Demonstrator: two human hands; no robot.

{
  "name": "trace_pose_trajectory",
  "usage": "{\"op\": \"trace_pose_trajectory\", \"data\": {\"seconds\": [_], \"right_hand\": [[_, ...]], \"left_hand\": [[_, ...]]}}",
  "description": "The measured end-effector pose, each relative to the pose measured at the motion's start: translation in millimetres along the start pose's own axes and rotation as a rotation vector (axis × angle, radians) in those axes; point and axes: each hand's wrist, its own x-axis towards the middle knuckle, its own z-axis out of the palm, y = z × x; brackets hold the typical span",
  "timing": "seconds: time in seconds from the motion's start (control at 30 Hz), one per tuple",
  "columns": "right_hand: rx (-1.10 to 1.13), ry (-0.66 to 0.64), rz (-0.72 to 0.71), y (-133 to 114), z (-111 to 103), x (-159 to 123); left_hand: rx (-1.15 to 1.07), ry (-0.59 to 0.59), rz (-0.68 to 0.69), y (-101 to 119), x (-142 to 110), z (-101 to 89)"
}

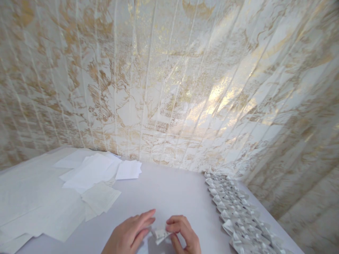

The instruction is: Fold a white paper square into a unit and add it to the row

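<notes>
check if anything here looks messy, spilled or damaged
The loose white sheets at left lie askew, overlapping at uneven angles, while the folded pieces at right sit in close rows. I see no spill. The small folded paper at the right hand is too blurred to judge for damage.

Bright o'all; warm glare on curtain, R of ctr; folded paper blurry.

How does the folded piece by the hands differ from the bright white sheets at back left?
The folded piece looks small and creased; the white sheets are larger and lie flat. The folded piece is held in the right hand; the white sheets overlap on the table, untouched. Both are pale.
</notes>
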Motion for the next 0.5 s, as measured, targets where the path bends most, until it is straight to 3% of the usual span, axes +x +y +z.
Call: {"op": "trace_pose_trajectory", "data": {"seconds": [0.13,0.33,0.5], "right_hand": [[-0.224,-0.154,-0.117,1.5,-3.9,-0.2],[-0.345,-0.280,-0.082,6.6,-4.2,-5.7],[-0.372,-0.312,-0.031,8.4,4.9,-10.4]], "left_hand": [[0.148,-0.007,0.238,-8.4,-2.2,3.4],[0.196,-0.169,0.252,-16.1,-2.2,15.4],[0.305,-0.194,0.319,-22.1,0.5,20.3]]}}
